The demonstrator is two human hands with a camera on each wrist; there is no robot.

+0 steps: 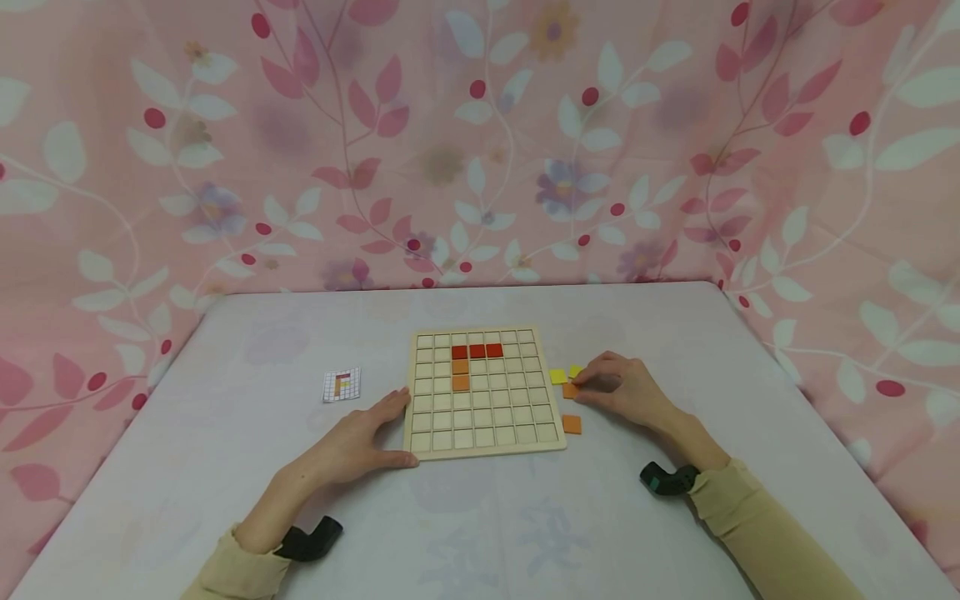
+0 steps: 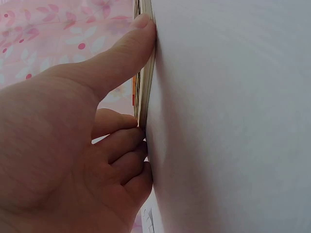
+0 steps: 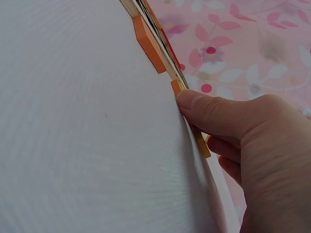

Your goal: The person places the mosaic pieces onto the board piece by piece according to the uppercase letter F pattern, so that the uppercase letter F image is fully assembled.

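Observation:
A wooden grid board [image 1: 483,454] lies on the table. Three red tiles [image 1: 477,351] form a row in its upper part, with two orange tiles [image 1: 461,382] stacked below the leftmost red one. My left hand [image 1: 341,446] rests at the board's left side, fingers against that edge and thumb near the front corner. To the right of the board, my right hand [image 1: 633,392] pinches an orange tile [image 1: 569,391] between thumb and forefinger, low at the table surface. In the right wrist view the thumb [image 3: 192,103] covers part of this tile.
Two yellow tiles [image 1: 558,377] lie close to the pinched tile, one partly behind the fingertips. Another orange tile [image 1: 572,424] sits by the board's lower right edge. A small pattern card [image 1: 341,385] with a coloured grid lies left of the board. Flowered cloth [image 1: 480,167] hangs behind the table.

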